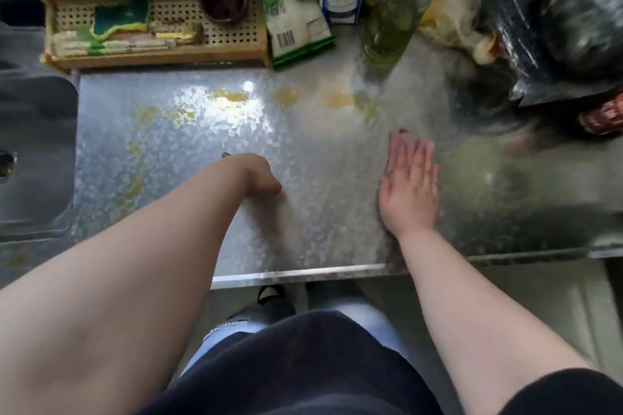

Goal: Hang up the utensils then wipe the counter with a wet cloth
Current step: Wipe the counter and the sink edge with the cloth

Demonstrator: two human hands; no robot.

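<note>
Gleaming with a crinkled foil pattern, the counter (202,131) carried yellow smears (232,97) along its back and left parts. Its front edge (296,271) ran straight above the floor, the sink (33,145) bordered its left, and bottles and bags crowded the back right. The left hand (259,175) rested curled, knuckles down, holding nothing visible; the right hand (409,185) lay flat, fingers straight.

You get bright, even light from above; a white glare patch sits on the counter (236,131) just in front of the wooden rack (155,54). Right of that rack, the black bag (556,27) smears with motion blur. Edges bow with wide-angle distortion; the whole picture is soft.
</note>
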